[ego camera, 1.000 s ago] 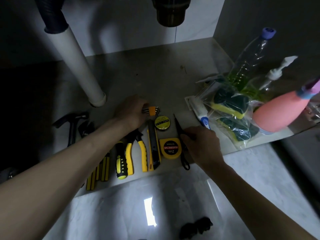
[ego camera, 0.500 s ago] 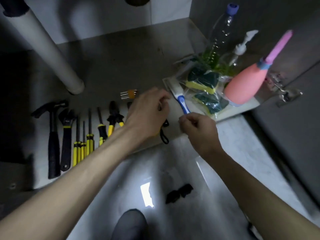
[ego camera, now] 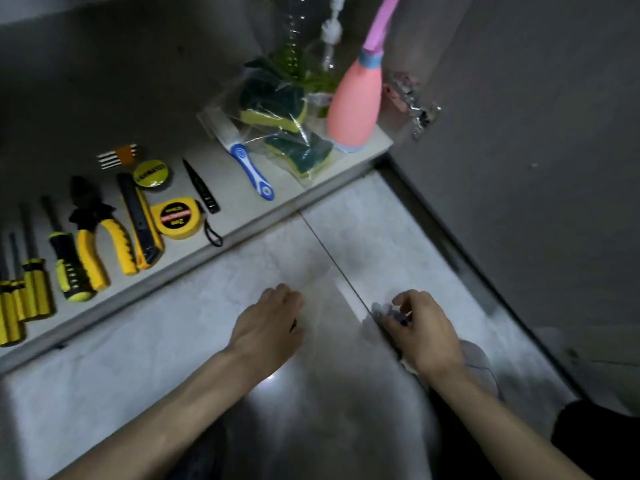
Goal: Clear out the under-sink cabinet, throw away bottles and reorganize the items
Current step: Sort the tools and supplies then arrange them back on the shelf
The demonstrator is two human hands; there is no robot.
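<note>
Both of my hands are low over the pale floor in front of the cabinet. My left hand [ego camera: 273,323] hovers with loosely curled fingers and holds nothing that I can see. My right hand [ego camera: 420,329] curls its fingers round a small clear plastic item with a blue part [ego camera: 389,314] at the floor; what it is stays unclear. In the cabinet's right corner stand a pink bottle [ego camera: 353,102], a clear bottle with green liquid [ego camera: 294,53] and a pump bottle [ego camera: 330,32]. Bagged sponges [ego camera: 273,102] and a blue-white brush [ego camera: 249,164] lie beside them.
Tools lie in a row on the cabinet floor [ego camera: 173,98]: screwdrivers [ego camera: 65,258], yellow pliers [ego camera: 93,230], a utility knife [ego camera: 140,220], a tape measure [ego camera: 176,216], a black blade [ego camera: 201,188], a round yellow tin [ego camera: 152,173] and hex keys [ego camera: 117,155]. The open cabinet door [ego camera: 519,133] stands right, its hinge [ego camera: 412,98] protruding.
Both hands have pulled back out of the cabinet, away from the tools and the brush, down to the floor. The view has tilted down and right. My right hand now holds a small clear item.
</note>
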